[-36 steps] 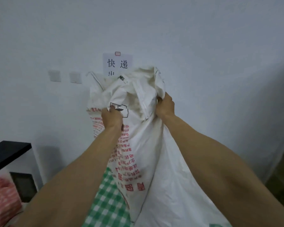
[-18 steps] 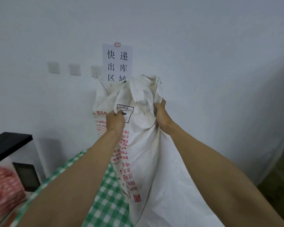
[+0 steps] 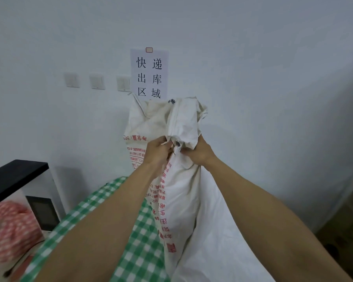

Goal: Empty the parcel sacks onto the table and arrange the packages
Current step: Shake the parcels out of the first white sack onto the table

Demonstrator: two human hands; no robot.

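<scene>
Hands point(image 3: 157, 152) now closer together on sack point(image 3: 181, 200)

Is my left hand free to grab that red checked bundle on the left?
Probably not yet: the left hand grips the neck of the white sack alongside the right hand. The red checked bundle sits apart, uncovered.

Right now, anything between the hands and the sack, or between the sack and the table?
No. Left hand and right hand both grip the sack directly. It hangs over the green-checked table; nothing visible lies between them.
</scene>
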